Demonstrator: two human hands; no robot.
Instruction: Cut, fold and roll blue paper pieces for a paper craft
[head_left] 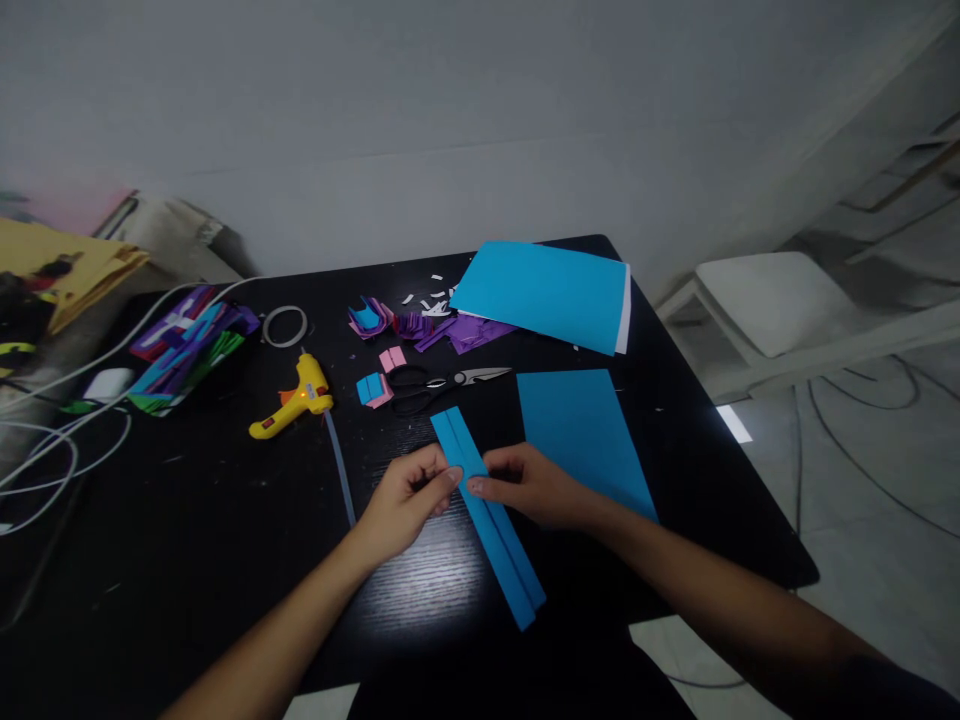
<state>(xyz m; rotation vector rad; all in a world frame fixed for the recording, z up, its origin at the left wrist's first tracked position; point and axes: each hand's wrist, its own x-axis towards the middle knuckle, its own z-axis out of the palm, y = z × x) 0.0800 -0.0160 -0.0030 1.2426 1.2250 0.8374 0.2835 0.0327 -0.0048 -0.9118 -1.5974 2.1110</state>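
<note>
A long folded strip of blue paper [499, 545] slants over the front part of the table, with creases running along its length. My left hand [411, 497] pinches its left edge between thumb and fingers. On the opposite edge, my right hand [534, 485] grips the strip with thumb and forefinger. Beneath and beside my right forearm lies a flat blue sheet [585, 425]. Black-handled scissors [450, 380] rest just beyond the strip's far end. Small folded blue and pink pieces [373, 389] sit left of the scissors.
On the black table [247, 560] are a yellow glue gun [300, 398] with a glue stick, a tape roll [284, 327], purple paper pieces [472, 332], stacked blue sheets [544, 290] and colored bundles [187, 350]. White cables cross the left side. A white stool [776, 300] stands right.
</note>
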